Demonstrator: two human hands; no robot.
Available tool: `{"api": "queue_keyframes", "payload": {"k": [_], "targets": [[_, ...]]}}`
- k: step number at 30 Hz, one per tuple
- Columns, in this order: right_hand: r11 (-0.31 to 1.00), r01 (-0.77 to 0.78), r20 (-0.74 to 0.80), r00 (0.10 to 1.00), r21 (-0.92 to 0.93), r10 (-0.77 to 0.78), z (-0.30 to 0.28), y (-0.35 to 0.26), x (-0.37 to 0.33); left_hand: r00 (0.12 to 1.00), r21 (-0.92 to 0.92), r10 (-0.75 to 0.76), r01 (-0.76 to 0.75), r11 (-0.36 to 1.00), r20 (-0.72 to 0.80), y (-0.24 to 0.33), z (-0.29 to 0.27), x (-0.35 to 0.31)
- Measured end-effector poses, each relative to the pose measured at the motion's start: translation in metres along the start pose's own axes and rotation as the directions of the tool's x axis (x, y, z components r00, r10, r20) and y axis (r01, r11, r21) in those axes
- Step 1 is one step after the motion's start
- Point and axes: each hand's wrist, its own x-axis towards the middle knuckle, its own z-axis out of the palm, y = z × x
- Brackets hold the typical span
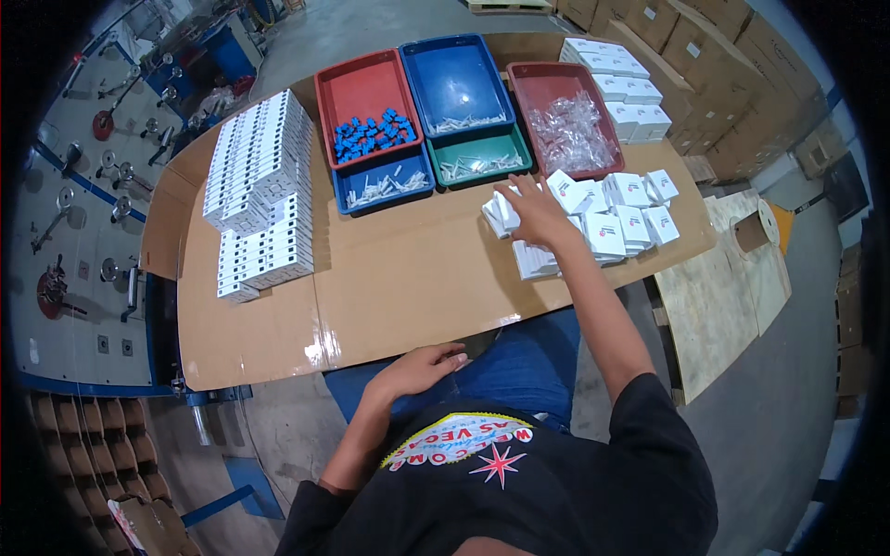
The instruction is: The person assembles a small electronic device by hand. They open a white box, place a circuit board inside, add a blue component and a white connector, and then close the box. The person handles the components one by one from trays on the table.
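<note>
My right hand (536,211) reaches over the near right of the table, its fingers curled around a small flat white box (501,215) at the left end of a group. Several more white boxes (604,234) with a small coloured print lie stacked beside and under it. The palm hides part of the held box. My left hand (422,371) rests on my lap by the table's near edge, its fingers loosely stretched and holding nothing.
A cardboard-covered table (399,278) carries white rows of stacked pieces (264,176) at left. Beyond stand a red tray (366,83) of blue parts, blue (454,74) and green (482,148) trays of white pieces, and a red tray of clear bags (575,134). White cartons (630,88) stand far right.
</note>
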Motion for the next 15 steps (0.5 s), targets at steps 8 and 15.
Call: {"api": "queue_keyframes", "payload": {"k": [8, 15], "targets": [[0.998, 0.061, 0.105, 0.992, 0.032, -0.064, 0.005, 0.002, 0.019, 0.992, -0.399, 0.068, -0.103, 0.911, -0.102, -0.017, -0.002, 0.002], [0.756, 0.230, -0.086, 0.970, 0.613, -0.226, -0.036, -0.063, -0.007, 0.922, -0.538, 0.174, -0.346, 0.769, -0.346, -0.019, -0.014, 0.007]]}}
